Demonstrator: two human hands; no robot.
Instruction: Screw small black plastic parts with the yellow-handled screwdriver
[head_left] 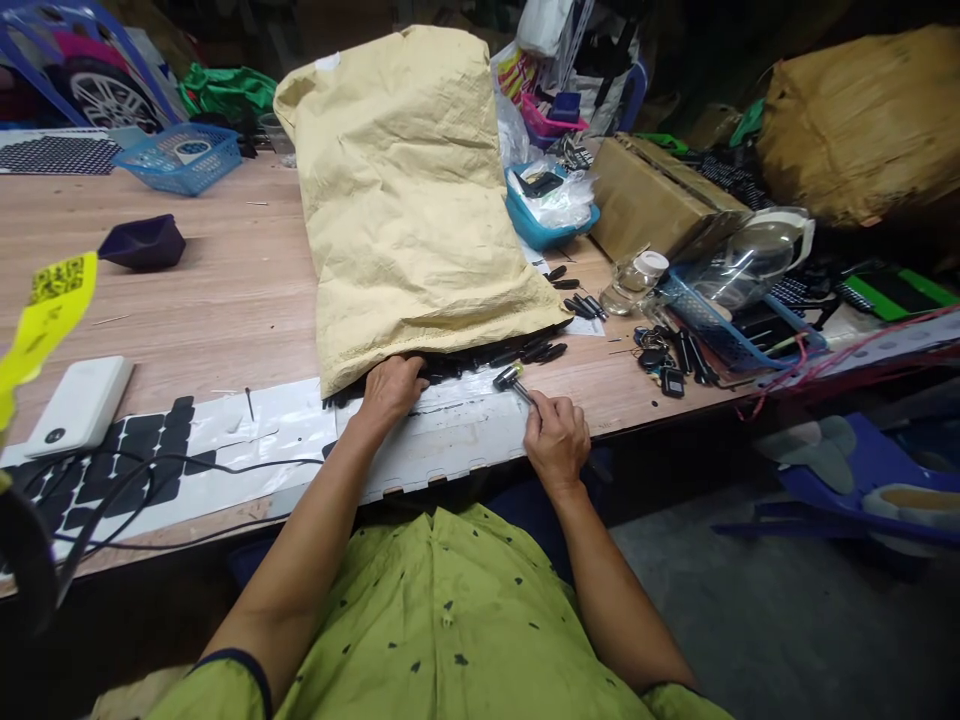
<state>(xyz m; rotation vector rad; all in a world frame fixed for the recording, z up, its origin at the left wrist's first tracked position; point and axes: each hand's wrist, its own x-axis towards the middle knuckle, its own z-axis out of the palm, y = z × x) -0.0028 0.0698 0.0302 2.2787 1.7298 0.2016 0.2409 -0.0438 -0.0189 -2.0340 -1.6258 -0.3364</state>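
Note:
My right hand is closed round the handle of a small hammer, its metal head with a yellowish face tilted over the table's near edge. At the lower edge of a large cream-coloured bag, my left hand is closed with bent fingers. Its fingertips touch small dark pieces and I cannot make out what they hold. Several slim black pieces stick out along the bag's edge. Under both hands runs a strip of white and grey cardboard.
Left on the wooden table lie a white power bank, black cables, a dark purple tray and a blue basket. To the right are a cardboard box, a glass jar, keys and another blue basket.

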